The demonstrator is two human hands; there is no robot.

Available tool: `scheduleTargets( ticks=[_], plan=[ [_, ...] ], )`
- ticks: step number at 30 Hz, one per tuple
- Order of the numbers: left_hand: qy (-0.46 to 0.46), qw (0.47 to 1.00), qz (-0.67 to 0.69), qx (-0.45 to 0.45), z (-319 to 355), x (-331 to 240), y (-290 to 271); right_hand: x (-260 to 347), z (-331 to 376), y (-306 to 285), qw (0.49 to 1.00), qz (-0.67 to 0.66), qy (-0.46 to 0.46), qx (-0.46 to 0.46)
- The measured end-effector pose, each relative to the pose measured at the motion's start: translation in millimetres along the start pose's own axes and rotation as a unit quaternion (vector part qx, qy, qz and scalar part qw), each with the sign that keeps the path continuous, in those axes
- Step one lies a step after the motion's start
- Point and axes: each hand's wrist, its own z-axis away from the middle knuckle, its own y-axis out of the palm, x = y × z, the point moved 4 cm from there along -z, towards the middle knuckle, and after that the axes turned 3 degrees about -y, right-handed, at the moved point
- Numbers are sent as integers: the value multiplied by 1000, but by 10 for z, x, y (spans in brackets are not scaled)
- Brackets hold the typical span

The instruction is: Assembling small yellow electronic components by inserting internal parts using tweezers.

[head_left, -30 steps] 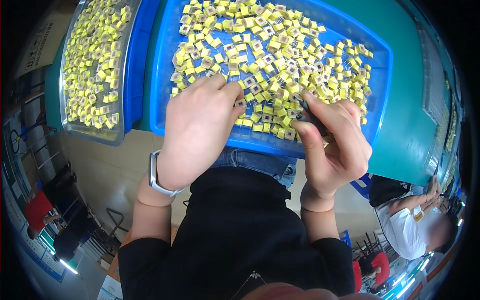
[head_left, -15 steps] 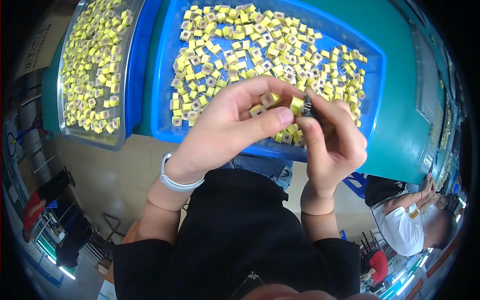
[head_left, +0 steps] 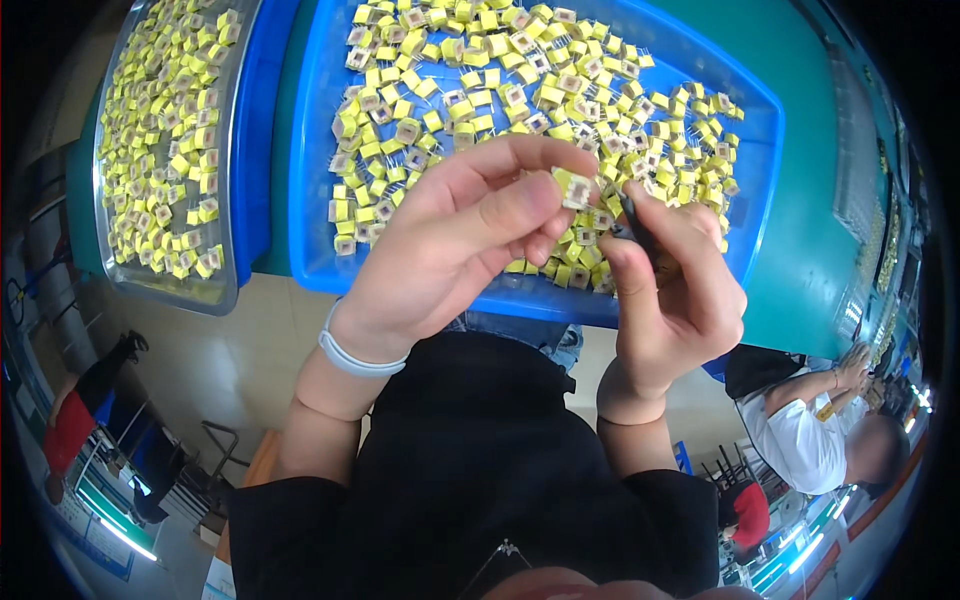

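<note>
"What worried you, watching from there?"

"Starting on the left, the grip. The left hand (head_left: 435, 245) had a small yellow component (head_left: 572, 188) right at the tips, so I thought a slight roll of the thumb (head_left: 525, 202) could let it slip. It would have dropped into the blue tray (head_left: 312, 250), among the loose lookalikes (head_left: 480, 98), and been hard to pick out."

"And farther right?"

"The dark tool (head_left: 642, 228) in the right hand (head_left: 690, 275). It was so near the component that, to my mind, a careless jab could nick the yellow wrapping or bend any pins. I couldn't make out pins on that piece, nor exactly what kind of tool it was."

"Where was the component, then, against the fingers?"

"Left hand first: its fingers (head_left: 555, 152) and thumb were clamped on it, the piece just right of the thumb's tip, its pale square face bare. It was held up over the tray. Then came a narrow gap, then the tool."

"And the right hand's fingers?"

"Closed around the tool with the thumb, beside the component but apart from it."
</note>
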Motion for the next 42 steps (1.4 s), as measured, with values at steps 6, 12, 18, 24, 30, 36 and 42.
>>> scheduleTargets(
  ticks=[6,12,18,24,30,36,42],
  plan=[
    [6,1000,-9,18,-5,-9,-30,45,-12,44,999,37,-30,17],
    [20,999,-46,11,-1,-4,-9,64,-6,48,997,60,-32,25],
    [37,991,-112,-65,25,-47,10,45,-14,56,999,40,-23,7],
    [62,958,-229,-161,25,-46,69,38,-20,60,993,54,-101,16],
    [59,956,-231,-169,22,-28,136,29,-12,53,994,47,-99,14],
    [57,954,-251,-154,13,-17,131,41,-13,63,994,56,-92,35],
    [61,955,-245,-153,7,-18,121,56,0,55,993,48,-102,28]
  ],
)
